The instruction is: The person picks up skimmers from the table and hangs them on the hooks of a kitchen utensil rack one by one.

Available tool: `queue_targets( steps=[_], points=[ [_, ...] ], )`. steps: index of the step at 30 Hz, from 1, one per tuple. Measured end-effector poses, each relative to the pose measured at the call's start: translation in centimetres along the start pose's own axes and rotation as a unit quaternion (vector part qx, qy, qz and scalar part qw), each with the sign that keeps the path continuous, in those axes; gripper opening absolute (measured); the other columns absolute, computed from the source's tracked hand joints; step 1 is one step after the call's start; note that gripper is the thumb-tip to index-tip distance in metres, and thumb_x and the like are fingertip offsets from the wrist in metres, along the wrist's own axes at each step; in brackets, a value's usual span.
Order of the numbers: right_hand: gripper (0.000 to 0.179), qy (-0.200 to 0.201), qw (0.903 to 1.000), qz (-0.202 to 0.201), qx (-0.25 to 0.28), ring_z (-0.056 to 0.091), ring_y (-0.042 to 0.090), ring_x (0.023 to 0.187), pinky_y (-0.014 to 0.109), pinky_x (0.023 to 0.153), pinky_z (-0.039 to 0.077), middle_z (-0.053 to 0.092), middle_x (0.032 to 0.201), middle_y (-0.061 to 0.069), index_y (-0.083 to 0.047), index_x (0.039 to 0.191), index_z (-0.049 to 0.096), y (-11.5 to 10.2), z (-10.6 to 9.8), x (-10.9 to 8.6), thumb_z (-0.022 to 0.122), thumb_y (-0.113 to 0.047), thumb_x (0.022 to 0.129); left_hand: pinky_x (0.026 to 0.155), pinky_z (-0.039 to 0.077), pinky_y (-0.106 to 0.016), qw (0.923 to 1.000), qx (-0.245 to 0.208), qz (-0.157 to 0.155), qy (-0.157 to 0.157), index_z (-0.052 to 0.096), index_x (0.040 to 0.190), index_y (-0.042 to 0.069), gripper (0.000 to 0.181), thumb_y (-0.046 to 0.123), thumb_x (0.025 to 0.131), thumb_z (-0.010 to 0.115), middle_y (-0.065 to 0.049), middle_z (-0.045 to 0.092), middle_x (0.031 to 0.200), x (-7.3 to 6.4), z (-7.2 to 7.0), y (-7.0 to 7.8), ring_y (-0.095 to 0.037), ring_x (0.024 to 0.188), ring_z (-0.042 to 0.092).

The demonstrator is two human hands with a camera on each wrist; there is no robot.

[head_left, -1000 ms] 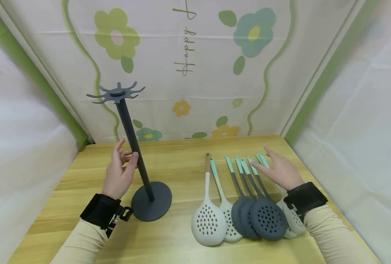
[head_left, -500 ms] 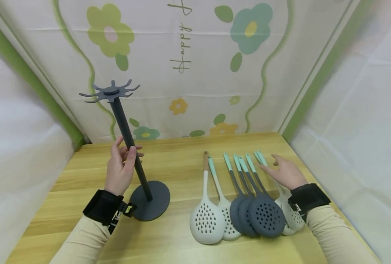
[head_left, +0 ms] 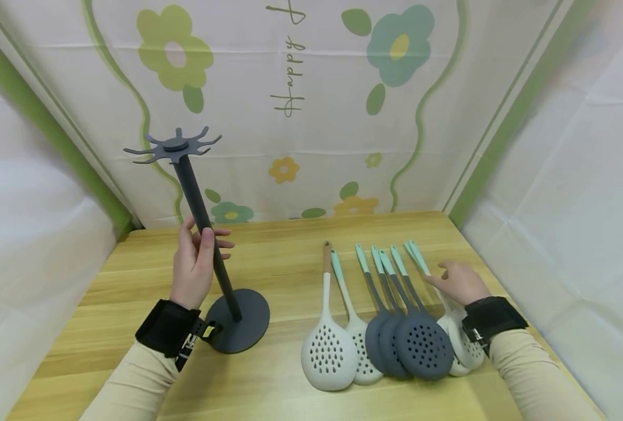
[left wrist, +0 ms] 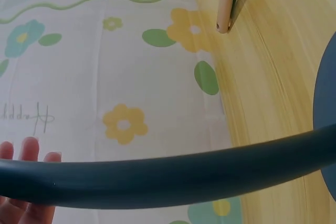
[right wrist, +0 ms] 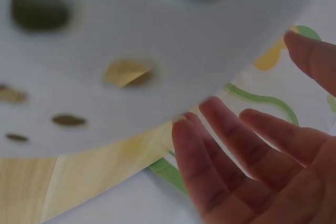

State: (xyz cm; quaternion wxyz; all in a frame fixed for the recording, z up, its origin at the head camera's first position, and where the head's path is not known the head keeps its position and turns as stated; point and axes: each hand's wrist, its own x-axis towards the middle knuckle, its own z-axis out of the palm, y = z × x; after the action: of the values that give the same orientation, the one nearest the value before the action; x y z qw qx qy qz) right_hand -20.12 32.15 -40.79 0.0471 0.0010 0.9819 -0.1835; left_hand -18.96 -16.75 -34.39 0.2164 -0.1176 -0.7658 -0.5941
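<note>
A dark grey utensil stand point(head_left: 193, 190), with curved hooks at its top and a round base, stands on the left. My left hand point(head_left: 193, 269) holds its pole, thumb in front and fingers reaching behind; the left wrist view shows those fingers point(left wrist: 30, 150) past the pole. On the right, my right hand point(head_left: 461, 283) hovers over two overlapping white skimmers point(head_left: 469, 351) with mint handle ends. Its thumb overlaps a handle in the head view. In the right wrist view its fingers point(right wrist: 252, 145) are spread from the thumb, beside a blurred perforated white head point(right wrist: 131, 40).
Several dark grey skimmers point(head_left: 424, 348) with mint handle ends overlap in the middle right. Left of them lie a white skimmer with a brown handle end point(head_left: 329, 359) and a mint-ended white one point(head_left: 363, 351). A flowered cloth point(head_left: 332, 134) hangs behind the wooden table point(head_left: 280, 386).
My left hand has come onto the stand's pole, its fingers now reaching further behind it. The right hand has moved slightly right and lower along the white skimmers' handles. The view has shifted a little.
</note>
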Motion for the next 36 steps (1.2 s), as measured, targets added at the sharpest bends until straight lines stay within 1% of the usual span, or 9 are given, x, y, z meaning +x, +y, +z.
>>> queue_targets(
  steps=[12, 15, 18, 20, 23, 26, 29, 33, 36],
  points=[
    [0.066, -0.047, 0.9984, 0.018, -0.025, 0.059, 0.054, 0.108, 0.059, 0.087, 0.052, 0.059, 0.119, 0.041, 0.022, 0.121, 0.055, 0.0, 0.1, 0.6, 0.068, -0.036, 0.091, 0.072, 0.060, -0.024, 0.9999, -0.008, 0.002, 0.010, 0.035, 0.141, 0.014, 0.035, 0.027, 0.109, 0.035, 0.020, 0.066, 0.101, 0.2, 0.2, -0.4, 0.002, 0.082, 0.069],
    [0.062, -0.052, 0.9979, 0.014, -0.036, 0.060, 0.054, 0.106, 0.057, 0.085, 0.053, 0.060, 0.117, 0.041, 0.021, 0.117, 0.057, 0.1, 0.3, 0.8, 0.069, -0.034, 0.090, 0.071, 0.060, -0.024, 0.9999, -0.008, 0.004, 0.010, 0.035, 0.142, 0.014, 0.035, 0.027, 0.109, 0.035, 0.021, 0.066, 0.101, 0.2, 0.2, -0.4, 0.001, 0.082, 0.069],
    [0.054, -0.052, 0.9976, 0.013, -0.042, 0.065, 0.044, 0.090, 0.050, 0.076, 0.055, 0.065, 0.105, 0.036, 0.019, 0.108, 0.061, 0.3, 0.4, 0.9, 0.070, -0.031, 0.088, 0.072, 0.060, -0.025, 0.9999, -0.009, 0.006, 0.009, 0.035, 0.142, 0.014, 0.035, 0.026, 0.109, 0.035, 0.020, 0.066, 0.101, 0.2, 0.2, -0.4, 0.001, 0.082, 0.069],
    [0.047, -0.051, 0.9976, 0.012, -0.044, 0.062, 0.034, 0.077, 0.041, 0.066, 0.053, 0.066, 0.091, 0.028, 0.016, 0.099, 0.064, 0.4, 0.5, 1.0, 0.071, -0.028, 0.087, 0.072, 0.060, -0.025, 0.9999, -0.010, 0.007, 0.008, 0.035, 0.143, 0.015, 0.035, 0.025, 0.109, 0.035, 0.019, 0.066, 0.101, 0.2, 0.2, -0.4, 0.000, 0.083, 0.069],
    [0.035, -0.053, 0.9977, 0.016, -0.040, 0.050, 0.020, 0.061, 0.029, 0.053, 0.041, 0.053, 0.067, 0.008, 0.003, 0.073, 0.058, 0.5, 0.7, 1.0, 0.072, -0.025, 0.086, 0.072, 0.060, -0.025, 0.9999, -0.011, 0.007, 0.008, 0.035, 0.143, 0.015, 0.035, 0.025, 0.109, 0.035, 0.018, 0.067, 0.101, 0.2, 0.1, -0.4, 0.000, 0.083, 0.069],
    [0.043, -0.057, 0.9975, 0.017, -0.038, 0.038, 0.012, 0.052, 0.024, 0.048, 0.031, 0.035, 0.057, -0.004, -0.012, 0.059, 0.041, 0.4, 1.0, 0.9, 0.072, -0.024, 0.086, 0.072, 0.060, -0.025, 0.9999, -0.011, 0.010, 0.007, 0.036, 0.143, 0.015, 0.035, 0.024, 0.109, 0.036, 0.016, 0.068, 0.101, 0.2, 0.2, -0.4, 0.000, 0.083, 0.069],
    [0.049, -0.059, 0.9973, 0.014, -0.043, 0.034, 0.009, 0.048, 0.022, 0.046, 0.029, 0.030, 0.054, -0.007, -0.018, 0.055, 0.035, 0.2, 1.1, 0.9, 0.073, -0.021, 0.086, 0.071, 0.060, -0.025, 0.9998, -0.008, 0.016, 0.007, 0.037, 0.142, 0.015, 0.034, 0.023, 0.109, 0.036, 0.011, 0.071, 0.101, 0.2, 0.2, -0.5, -0.001, 0.083, 0.070],
    [0.041, -0.064, 0.9965, 0.009, -0.053, 0.040, 0.011, 0.048, 0.023, 0.046, 0.032, 0.038, 0.054, -0.005, -0.014, 0.055, 0.044, -0.1, 1.0, 1.0, 0.072, -0.018, 0.085, 0.071, 0.060, -0.025, 0.9998, -0.002, 0.021, 0.008, 0.039, 0.141, 0.015, 0.033, 0.023, 0.109, 0.036, 0.012, 0.071, 0.101, 0.3, 0.2, -0.5, 0.000, 0.083, 0.070],
    [0.030, -0.063, 0.9960, 0.004, -0.063, 0.046, 0.015, 0.052, 0.025, 0.048, 0.036, 0.046, 0.057, -0.001, -0.009, 0.061, 0.053, -0.2, 0.9, 1.2, 0.071, -0.015, 0.084, 0.070, 0.060, -0.024, 0.9998, 0.004, 0.020, 0.009, 0.040, 0.140, 0.014, 0.032, 0.023, 0.109, 0.036, 0.018, 0.069, 0.099, 0.3, 0.2, -0.6, -0.002, 0.083, 0.070]
  ],
)
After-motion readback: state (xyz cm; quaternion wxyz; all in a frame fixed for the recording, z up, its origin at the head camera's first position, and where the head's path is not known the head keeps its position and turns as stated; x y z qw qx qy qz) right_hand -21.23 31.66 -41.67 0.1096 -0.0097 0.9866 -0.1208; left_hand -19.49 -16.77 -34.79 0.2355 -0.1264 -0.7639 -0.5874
